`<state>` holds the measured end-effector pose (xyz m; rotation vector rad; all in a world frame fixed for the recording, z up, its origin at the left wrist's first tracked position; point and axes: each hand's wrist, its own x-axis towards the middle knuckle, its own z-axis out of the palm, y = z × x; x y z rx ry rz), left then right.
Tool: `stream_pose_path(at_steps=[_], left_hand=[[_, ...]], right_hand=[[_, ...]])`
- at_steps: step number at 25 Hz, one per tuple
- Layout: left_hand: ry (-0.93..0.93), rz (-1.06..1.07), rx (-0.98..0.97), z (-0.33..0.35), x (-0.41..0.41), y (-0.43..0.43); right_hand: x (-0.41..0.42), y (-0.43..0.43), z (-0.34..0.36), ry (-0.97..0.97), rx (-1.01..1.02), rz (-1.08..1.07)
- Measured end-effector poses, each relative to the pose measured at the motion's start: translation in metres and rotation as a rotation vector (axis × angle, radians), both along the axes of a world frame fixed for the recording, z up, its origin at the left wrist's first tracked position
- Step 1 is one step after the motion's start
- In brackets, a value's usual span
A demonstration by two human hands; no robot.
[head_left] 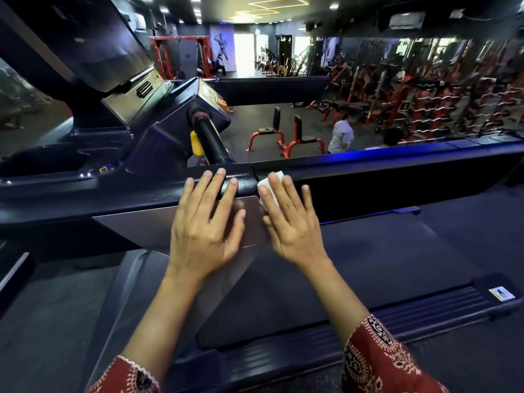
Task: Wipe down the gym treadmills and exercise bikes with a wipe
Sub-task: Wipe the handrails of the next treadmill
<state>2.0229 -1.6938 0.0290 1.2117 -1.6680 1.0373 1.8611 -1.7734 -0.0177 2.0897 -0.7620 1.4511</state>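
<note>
A black treadmill fills the view, its side handrail (368, 177) running across the middle and its belt (382, 251) below. My right hand (292, 222) lies flat with straight fingers on a white wipe (272, 180), pressing it against the rail. Only the wipe's upper and left edges show past my fingers. My left hand (207, 222) rests flat beside it, fingers spread over the rail and the grey panel (136, 225) under it.
The treadmill console (85, 52) rises at the upper left, with a black grip bar (211, 140) and a yellow tab. Beyond the rail are red benches (283, 137), weight racks (425, 95) and two people (343, 131) on the gym floor.
</note>
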Motion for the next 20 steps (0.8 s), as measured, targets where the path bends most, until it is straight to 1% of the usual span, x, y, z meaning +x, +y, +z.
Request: stream_pose_path(at_steps=[1, 2, 3, 4, 6, 7, 8, 9, 10, 11, 12, 13, 14, 16, 17, 18, 20], left_hand=[[-0.017, -0.002, 0.001, -0.002, -0.005, -0.001], [-0.031, -0.004, 0.004, -0.004, -0.010, -0.002], [-0.041, -0.005, 0.009, -0.008, -0.016, -0.002], [-0.048, -0.004, 0.015, -0.010, -0.021, -0.003], [-0.061, 0.008, 0.021, -0.013, -0.027, -0.006], [-0.071, 0.013, 0.019, -0.013, -0.029, -0.008], [-0.079, 0.020, 0.013, -0.012, -0.032, -0.010], [-0.081, 0.029, 0.009, -0.010, -0.034, -0.012], [-0.081, 0.035, 0.010, -0.008, -0.036, -0.014], [-0.078, 0.038, 0.011, -0.005, -0.039, -0.017], [-0.072, 0.038, 0.012, -0.002, -0.043, -0.021], [-0.064, 0.037, 0.010, 0.000, -0.048, -0.025], [-0.057, 0.033, 0.008, 0.003, -0.055, -0.029], [-0.053, 0.022, 0.004, 0.005, -0.071, -0.037], [-0.055, 0.016, 0.003, 0.006, -0.078, -0.040], [-0.058, 0.013, 0.005, 0.005, -0.083, -0.043], [-0.060, 0.007, 0.008, -0.001, -0.095, -0.049]], right_hand=[[-0.007, -0.004, -0.010, -0.046, 0.027, -0.019], [-0.011, -0.004, -0.016, -0.173, 0.120, -0.028], [-0.013, -0.004, -0.022, -0.242, 0.200, -0.047], [-0.014, -0.003, -0.026, -0.222, 0.213, -0.047], [-0.021, -0.006, -0.031, -0.039, 0.075, -0.049], [-0.025, -0.010, -0.027, -0.010, 0.040, -0.081], [-0.026, -0.011, -0.016, -0.100, 0.079, -0.098], [-0.025, -0.011, 0.000, -0.232, 0.159, -0.082], [-0.023, -0.011, 0.013, -0.273, 0.188, -0.061], [-0.023, -0.011, 0.023, -0.223, 0.138, -0.031], [-0.029, -0.015, 0.028, -0.129, 0.055, -0.009], [-0.040, -0.022, 0.032, -0.067, -0.006, -0.021], [-0.053, -0.030, 0.034, -0.088, -0.013, -0.062], [-0.072, -0.035, 0.037, -0.313, 0.128, -0.117], [-0.075, -0.033, 0.032, -0.342, 0.163, -0.123], [-0.072, -0.030, 0.023, -0.258, 0.136, -0.106], [-0.084, -0.033, -0.003, 0.041, 0.011, -0.069]])
